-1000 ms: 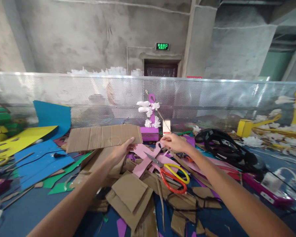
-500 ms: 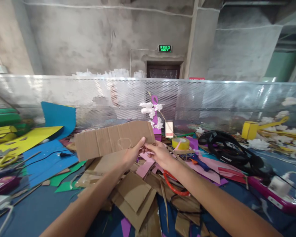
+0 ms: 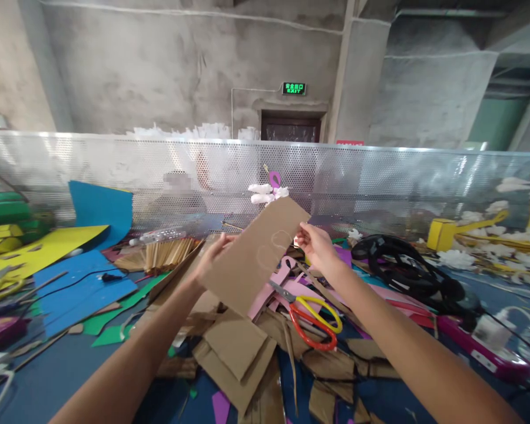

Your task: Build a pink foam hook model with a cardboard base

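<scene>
The card (image 3: 256, 253) slants up between the two hands, right end higher. The left hand (image 3: 214, 256) is clamped on its left edge; the right hand (image 3: 315, 244) meets its upper right edge with the fingertips, though whether they pinch it I cannot tell. Below the right hand, scissors (image 3: 291, 297) lie on pink strips (image 3: 258, 303); cardboard scraps (image 3: 236, 347) lie below the card.

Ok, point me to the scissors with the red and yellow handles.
In the head view, the scissors lie just right of centre, below the right hand, among pink strips and brown cardboard scraps.
</scene>
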The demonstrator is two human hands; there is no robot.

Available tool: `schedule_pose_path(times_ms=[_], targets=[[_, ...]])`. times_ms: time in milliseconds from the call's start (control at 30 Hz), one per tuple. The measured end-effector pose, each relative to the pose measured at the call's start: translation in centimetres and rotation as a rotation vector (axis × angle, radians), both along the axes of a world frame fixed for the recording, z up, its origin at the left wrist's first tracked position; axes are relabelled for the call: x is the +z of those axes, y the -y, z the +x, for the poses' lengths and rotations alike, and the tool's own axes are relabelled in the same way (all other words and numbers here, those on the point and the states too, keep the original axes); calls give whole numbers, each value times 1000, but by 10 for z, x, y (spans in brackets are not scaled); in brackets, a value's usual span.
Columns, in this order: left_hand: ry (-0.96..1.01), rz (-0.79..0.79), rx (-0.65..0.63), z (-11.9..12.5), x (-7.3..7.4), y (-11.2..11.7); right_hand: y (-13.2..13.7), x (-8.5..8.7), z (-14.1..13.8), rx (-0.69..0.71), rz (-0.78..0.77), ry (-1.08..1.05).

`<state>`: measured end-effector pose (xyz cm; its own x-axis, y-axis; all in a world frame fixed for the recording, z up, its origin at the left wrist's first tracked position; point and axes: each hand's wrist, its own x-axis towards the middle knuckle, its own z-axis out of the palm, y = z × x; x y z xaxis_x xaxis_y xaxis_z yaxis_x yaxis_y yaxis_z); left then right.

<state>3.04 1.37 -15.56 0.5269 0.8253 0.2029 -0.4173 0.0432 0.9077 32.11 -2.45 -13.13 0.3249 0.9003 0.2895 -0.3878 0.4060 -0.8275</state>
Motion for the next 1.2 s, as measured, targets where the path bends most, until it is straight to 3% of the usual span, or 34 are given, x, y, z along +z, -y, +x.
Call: schedule_pose_path(times_ms=[167,300,400,533,600,700,833,967,1033,1200], targets=[[-40,-36,-146,12,8,10,0,-5,-10,141,-59,203],[-216,-50,-35,29,5,27,2,-11,-33,197,-80,319],[-294,-59,58,34,6,32,11,-11,-33,220,-96,457],[-267,-88,144,27,5,23,49,-7,-5,204,-130,1219],[-270,-134,172,22,2,15,76,-7,8,337,-177,1606],[-263,-202,166,15,-2,6,108,-15,15,349,-252,1890],[-259,-224,110,11,-3,3,116,-33,8,157,-274,1941],[-257,-213,146,10,-1,5,101,-45,8,119,-243,1883],[-241,-225,173,10,1,6,93,-47,14,117,-247,1730],[-189,-261,187,13,7,13,87,-47,27,272,-227,1057]])
